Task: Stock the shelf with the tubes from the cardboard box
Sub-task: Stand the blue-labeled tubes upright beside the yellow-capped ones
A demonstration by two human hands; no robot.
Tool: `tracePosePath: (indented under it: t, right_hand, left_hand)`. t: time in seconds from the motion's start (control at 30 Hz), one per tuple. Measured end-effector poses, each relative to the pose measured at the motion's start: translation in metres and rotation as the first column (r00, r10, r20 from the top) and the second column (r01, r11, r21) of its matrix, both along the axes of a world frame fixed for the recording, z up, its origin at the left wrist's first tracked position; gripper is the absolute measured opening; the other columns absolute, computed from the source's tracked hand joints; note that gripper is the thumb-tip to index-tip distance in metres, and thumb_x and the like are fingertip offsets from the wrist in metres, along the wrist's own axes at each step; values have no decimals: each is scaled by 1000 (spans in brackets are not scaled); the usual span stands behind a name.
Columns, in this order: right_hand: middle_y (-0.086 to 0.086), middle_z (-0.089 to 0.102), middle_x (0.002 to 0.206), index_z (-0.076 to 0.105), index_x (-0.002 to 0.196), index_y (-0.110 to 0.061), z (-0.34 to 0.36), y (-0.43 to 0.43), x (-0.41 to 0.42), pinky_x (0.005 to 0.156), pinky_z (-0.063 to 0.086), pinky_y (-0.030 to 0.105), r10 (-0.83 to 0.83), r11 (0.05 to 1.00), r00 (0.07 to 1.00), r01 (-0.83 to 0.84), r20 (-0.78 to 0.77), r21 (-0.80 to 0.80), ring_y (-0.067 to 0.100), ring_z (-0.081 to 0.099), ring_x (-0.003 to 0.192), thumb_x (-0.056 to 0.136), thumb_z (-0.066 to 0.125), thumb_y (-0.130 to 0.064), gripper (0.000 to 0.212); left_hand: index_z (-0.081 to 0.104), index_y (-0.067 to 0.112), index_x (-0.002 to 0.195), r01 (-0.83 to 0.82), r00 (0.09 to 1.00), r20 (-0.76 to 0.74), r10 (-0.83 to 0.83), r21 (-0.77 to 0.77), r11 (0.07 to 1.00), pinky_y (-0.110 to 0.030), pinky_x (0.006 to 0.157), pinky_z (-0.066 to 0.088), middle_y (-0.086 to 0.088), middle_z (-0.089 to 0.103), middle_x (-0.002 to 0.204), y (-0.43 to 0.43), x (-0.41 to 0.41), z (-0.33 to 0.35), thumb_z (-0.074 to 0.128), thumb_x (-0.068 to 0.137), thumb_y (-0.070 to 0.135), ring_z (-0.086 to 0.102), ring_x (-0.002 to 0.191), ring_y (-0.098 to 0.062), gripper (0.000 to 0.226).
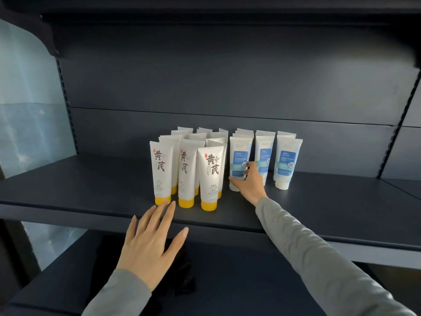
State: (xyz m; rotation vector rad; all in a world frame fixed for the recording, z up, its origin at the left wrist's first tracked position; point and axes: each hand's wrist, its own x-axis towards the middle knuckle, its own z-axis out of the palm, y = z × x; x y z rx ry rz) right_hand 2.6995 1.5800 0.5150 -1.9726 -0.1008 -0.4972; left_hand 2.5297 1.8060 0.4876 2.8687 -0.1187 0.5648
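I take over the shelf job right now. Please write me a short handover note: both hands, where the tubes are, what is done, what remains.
Left hand: open, fingers spread, over the front edge of the shelf, holding nothing.
Right hand: grips the front-left blue tube near its cap.
Done: yellow-capped tubes stand cap-down at left, other blue-label tubes at right, three files each.
Left: probably release that tube; the cardboard box is out of view, so remaining stock is unknown.

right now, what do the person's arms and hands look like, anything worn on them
The left sleeve and right sleeve are long, plain grey fabric ending at the wrists. The left hand and right hand are bare: no gloves, rings or watch visible.
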Motion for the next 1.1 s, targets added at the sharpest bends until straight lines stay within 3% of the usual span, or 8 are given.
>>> tracePosePath:
  t: [0.13,0.3,0.4,0.5,0.63,0.77,0.93,1.1]
  right_hand:
    - [10,52,129,36,129,-8,4,-3,-5,89,42,25,14,999,999,-16,-49,-50,22,51,118,84,70,-16,56]
    - [6,47,137,39,134,-12,16,-22,-35,91,37,28,-74,962,997,79,29,-263,19,47,120,93,57,-32,49]
    - [1,41,144,36,140,-17,17,-40,-67,97,39,40,-150,886,981,188,121,-425,23,40,130,94,50,-42,54]
    - [-2,37,148,36,142,-19,11,-59,-107,103,36,44,-219,862,960,273,172,-427,22,32,136,94,48,-41,54]
    - [-2,23,156,29,147,-23,-8,-76,-161,114,26,46,-327,826,937,347,125,-445,19,16,145,94,44,-43,59]
    - [-7,19,157,25,148,-29,-27,-81,-210,118,18,43,-421,795,902,415,90,-443,15,10,146,88,36,-53,66]
    - [-8,15,158,19,149,-32,-54,-88,-259,118,5,39,-576,710,818,510,17,-486,13,8,147,86,30,-58,69]
    - [-7,16,158,19,149,-30,-72,-108,-306,119,8,42,-699,625,714,583,-39,-519,14,8,147,85,29,-58,71]
  left_hand:
    - [-10,32,146,-9,1000,1,9,44,999,-38,118,1,13,-1,156,2,0,4,-39,52,73,0,144,-8,106]
    - [-1,29,148,-27,1000,16,27,-4,1000,-40,118,3,12,4,156,15,6,5,5,88,63,3,144,-11,69]
    - [0,29,148,-16,1000,12,17,-31,999,-39,118,3,12,3,156,22,10,3,19,93,52,3,144,-11,63]
    - [-1,30,147,4,1000,15,-4,-27,1000,-38,118,3,12,3,156,31,13,0,19,93,51,3,144,-10,62]
    - [-1,30,147,48,999,-7,-49,-61,997,-38,118,2,12,4,156,36,15,-3,19,92,51,3,144,-10,62]
    - [1,30,147,127,991,-23,-128,-43,991,-37,118,0,12,7,156,28,14,-3,1,89,62,3,143,-9,67]
    - [28,21,145,322,947,46,-319,-71,944,-43,117,12,3,32,150,-1,11,-3,7,79,60,25,140,-16,80]
    - [32,18,143,468,883,53,-466,-27,883,-48,116,15,0,36,148,-40,9,-11,8,83,59,31,138,-19,77]
